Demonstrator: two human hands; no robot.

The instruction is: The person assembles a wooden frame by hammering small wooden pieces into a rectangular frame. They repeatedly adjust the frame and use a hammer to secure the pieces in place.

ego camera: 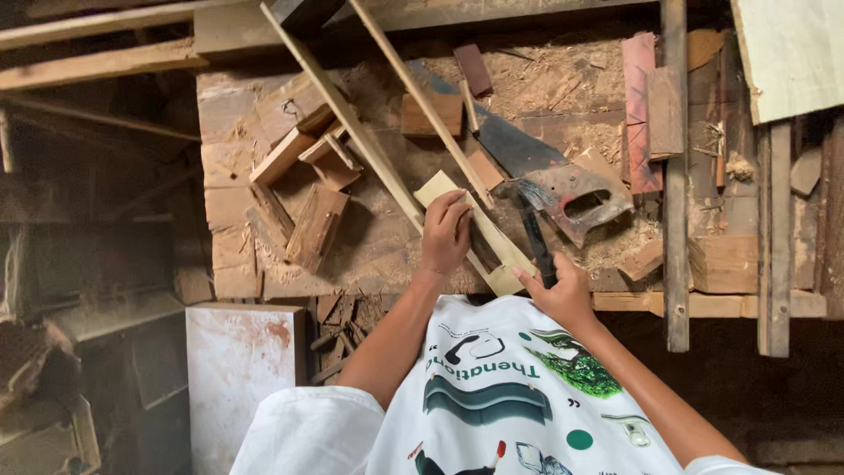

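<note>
My left hand (445, 234) presses down on a pale flat wooden piece (503, 266) lying on the sawdust-covered workbench (378, 251). My right hand (563, 292) grips the dark handle of a hammer (534, 239), whose head rests just right of my left fingertips. Two long thin wooden slats (352, 123) run diagonally across the bench, and the pale piece lies against their lower ends. A handsaw (576, 200) with a grey handle lies right of the hammer, its blade pointing up and left.
Several wood offcuts (308, 176) are heaped on the bench's left side. A small block (432, 114) sits near the slats. An upright batten (675, 176) crosses the right side. A pale plywood sheet (791, 53) is at top right and a white board (237, 369) at lower left.
</note>
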